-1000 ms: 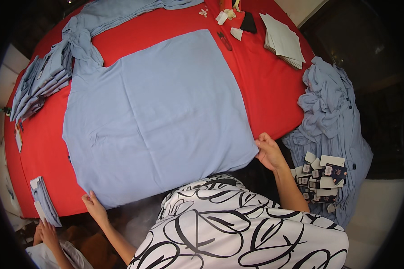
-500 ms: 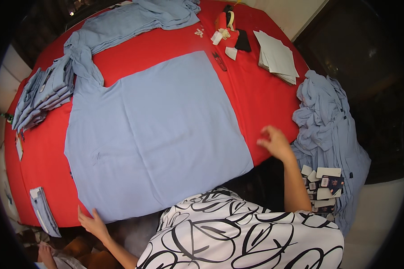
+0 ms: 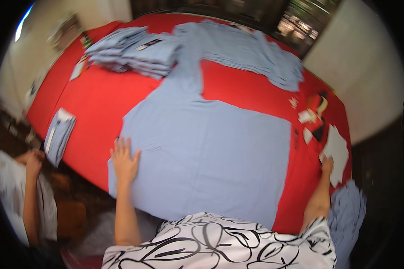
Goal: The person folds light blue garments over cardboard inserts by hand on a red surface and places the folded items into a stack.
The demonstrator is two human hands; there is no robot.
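Measured from the middle of the view, a slim folded blue garment [image 3: 60, 136] lies at nine o'clock on the red-covered worktop [image 3: 92, 107], with a co-worker's hands [image 3: 33, 158] just beside it. Between eight and nine o'clock the left hand [image 3: 125, 162] rests palm down near the left edge of the spread blue garment [image 3: 215, 148], its fingers fanned somewhat apart and pinching nothing. Toward eleven o'clock sits a pile of folded blue garments [image 3: 134, 51]. The spread garment fills the middle and runs down to six o'clock, nearly flat, with a faint crease down its body and a sleeve-like strip reaching up toward twelve. It looks light, thin and soft, likely to wrinkle or drift under a sideways push; broad flat pressure should suit its middle, and a gentle pinch its corners or hem. More blue garments [image 3: 242, 54] lie in layers at one o'clock. At three o'clock lies a stack of white sheets [image 3: 338, 150], and the right hand [image 3: 327, 165] is at its near left edge; blur hides whether the fingers grip or merely touch. The sheets look light but stiffer than the cloth, apt to slide over each other and bend at a corner, so an edge seems the best hold.
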